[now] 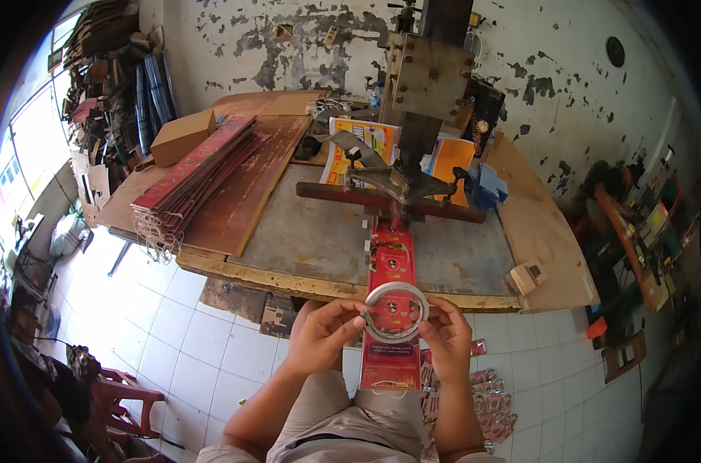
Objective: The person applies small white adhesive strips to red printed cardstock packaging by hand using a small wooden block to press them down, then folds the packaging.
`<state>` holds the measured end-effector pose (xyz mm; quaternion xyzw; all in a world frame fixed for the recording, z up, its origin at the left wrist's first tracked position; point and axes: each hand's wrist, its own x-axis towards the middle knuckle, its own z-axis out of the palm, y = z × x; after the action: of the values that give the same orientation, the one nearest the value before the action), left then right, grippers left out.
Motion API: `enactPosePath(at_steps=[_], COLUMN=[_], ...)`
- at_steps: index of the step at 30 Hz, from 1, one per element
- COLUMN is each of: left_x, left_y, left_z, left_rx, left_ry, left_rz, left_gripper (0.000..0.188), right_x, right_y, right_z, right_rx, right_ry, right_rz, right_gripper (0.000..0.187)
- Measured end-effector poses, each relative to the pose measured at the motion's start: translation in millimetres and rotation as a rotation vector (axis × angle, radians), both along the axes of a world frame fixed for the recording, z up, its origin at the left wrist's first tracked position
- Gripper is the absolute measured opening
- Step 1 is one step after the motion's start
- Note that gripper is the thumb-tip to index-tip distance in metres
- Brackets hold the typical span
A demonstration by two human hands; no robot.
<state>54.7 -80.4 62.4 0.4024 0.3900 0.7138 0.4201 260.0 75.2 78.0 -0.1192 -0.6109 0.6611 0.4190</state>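
Between my two hands I hold up a grey-white ring (pixel 395 337) that looks like a thin roll of tape. My left hand (pixel 327 328) pinches its left side between thumb and fingertips. On the opposite side, my right hand (pixel 447 336) grips the rim with thumb and fingers. Through and behind the ring shows a long red printed strip (pixel 390 366). It runs from under the press (pixel 412 185) over the table's front edge toward my lap. Small metal blocks (pixel 366 246) lie along the strip's left side on the grey plate.
A stack of red printed strips (pixel 200 171) lies on the table's left, beside a cardboard box (pixel 182 139). Near the right front edge sits a small wooden block (pixel 527 278). Bundles of small packets (pixel 485 413) cover the floor below right. A red stool (pixel 130 397) stands lower left.
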Motion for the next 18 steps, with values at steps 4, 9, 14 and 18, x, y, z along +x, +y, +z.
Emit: enactPosePath(at_steps=[4,9,14,18], left_x=[-5.6,-10.1,-12.2,-5.9], left_y=[13.8,22.0,26.1,32.1], left_z=[-1.7,-7.6,-19.1,-10.0], left_rx=[-0.009,-0.053,-0.094,-0.067], left_ry=[0.054,0.038,0.024,0.049], left_rz=[0.04,0.048,0.054,0.093], left_gripper=[0.027,0.027,0.026,0.025], right_x=[-1.3,-4.8,-7.4,-1.0], right_y=[10.6,15.9,18.3,23.1], right_z=[-11.3,-20.1,-28.0,-34.5], right_rx=[-0.033,-0.106,-0.097,-0.131], right_ry=[-0.035,-0.067,-0.036,-0.08], right_rz=[0.007,0.026,0.048,0.043], right_gripper=[0.05,0.049,0.048,0.048])
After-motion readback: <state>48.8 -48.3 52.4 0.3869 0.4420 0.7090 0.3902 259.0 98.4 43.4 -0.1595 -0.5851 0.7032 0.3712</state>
